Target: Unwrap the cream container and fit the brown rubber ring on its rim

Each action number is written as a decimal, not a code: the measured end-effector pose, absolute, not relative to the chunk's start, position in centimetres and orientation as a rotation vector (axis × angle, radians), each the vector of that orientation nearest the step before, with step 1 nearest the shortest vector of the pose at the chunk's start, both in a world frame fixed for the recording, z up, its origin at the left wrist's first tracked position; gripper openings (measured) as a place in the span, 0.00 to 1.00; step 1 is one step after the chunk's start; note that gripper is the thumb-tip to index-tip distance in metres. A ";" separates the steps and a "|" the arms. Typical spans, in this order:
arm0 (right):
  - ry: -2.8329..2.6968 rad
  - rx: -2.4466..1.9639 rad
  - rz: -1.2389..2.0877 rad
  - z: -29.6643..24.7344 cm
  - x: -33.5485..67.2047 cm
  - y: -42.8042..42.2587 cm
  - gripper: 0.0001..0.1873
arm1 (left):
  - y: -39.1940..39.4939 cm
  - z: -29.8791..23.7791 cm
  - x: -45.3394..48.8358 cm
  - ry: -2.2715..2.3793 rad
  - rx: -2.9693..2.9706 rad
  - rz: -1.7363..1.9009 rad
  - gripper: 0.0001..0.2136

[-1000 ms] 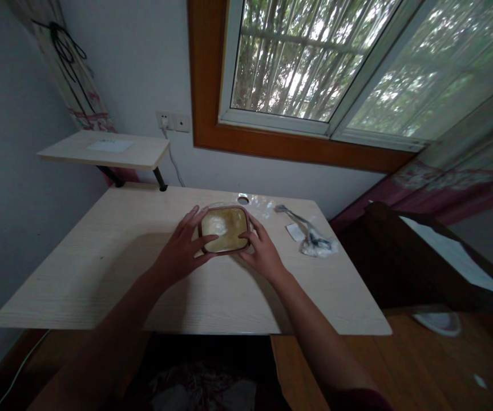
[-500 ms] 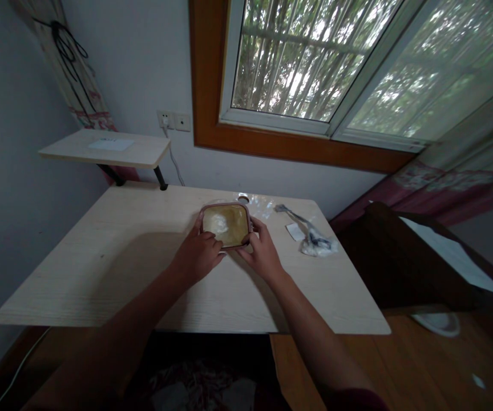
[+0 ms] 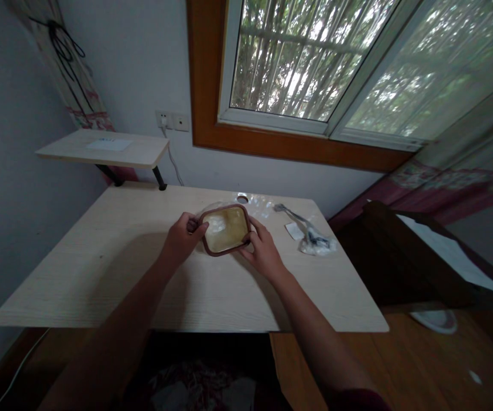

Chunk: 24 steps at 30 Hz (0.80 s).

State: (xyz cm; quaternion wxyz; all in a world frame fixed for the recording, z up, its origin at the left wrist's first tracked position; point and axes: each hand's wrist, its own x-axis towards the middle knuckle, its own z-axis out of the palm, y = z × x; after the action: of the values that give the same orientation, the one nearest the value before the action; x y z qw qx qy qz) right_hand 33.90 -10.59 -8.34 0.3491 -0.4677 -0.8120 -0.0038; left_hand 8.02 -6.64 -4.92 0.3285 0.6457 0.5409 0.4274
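A rounded rectangular container with a brown rim and a shiny, yellowish face is held up over the table, its face turned toward me. It tilts slightly. My left hand pinches its left edge, thumb on the front side and fingers curled behind. At the lower right corner my right hand grips the rim, with fingers partly hidden behind it. Whether the face is a lid or the inside, I cannot tell.
Behind the container, clear plastic wrap lies on the pale table. To the right are a dark, long-handled item partly in clear plastic and a small white card. A raised shelf stands at the back left.
My left hand has shifted from the container's lower front edge to its left edge. The container has tipped a little, its lower left corner dropping. My right hand keeps its hold.
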 end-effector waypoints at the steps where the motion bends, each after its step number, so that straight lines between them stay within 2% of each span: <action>1: -2.109 -1.212 -0.011 -8.1 33.9 -10.7 0.12 | -6.6 -4.9 8.1 1.416 1.655 1.108 0.16; 7: -2.096 -1.134 -0.064 -5.2 33.6 -12.5 0.23 | -6.7 -5.1 8.8 1.361 1.546 1.154 0.17; 11: -2.223 -1.097 0.002 -3.7 31.7 -12.4 0.19 | -7.1 -5.1 9.5 1.316 1.586 1.141 0.17; 15: -2.533 -1.415 0.185 -3.7 28.9 -9.9 0.18 | -7.5 -5.2 10.0 1.311 1.653 1.118 0.15; 19: -2.752 -1.690 0.285 -5.4 27.2 -6.7 0.18 | -7.9 -5.0 10.3 1.319 1.683 1.111 0.13; 24: -2.896 -1.655 0.455 -8.1 26.8 -4.0 0.14 | -8.4 -4.7 10.8 1.322 1.691 1.089 0.14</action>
State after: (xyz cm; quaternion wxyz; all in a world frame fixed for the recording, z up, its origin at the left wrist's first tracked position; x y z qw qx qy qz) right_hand 26.77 -4.04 -8.06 -0.1124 -0.4886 -0.8548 0.1341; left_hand 10.75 -8.45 -4.69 0.3589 0.6558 0.5127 0.4223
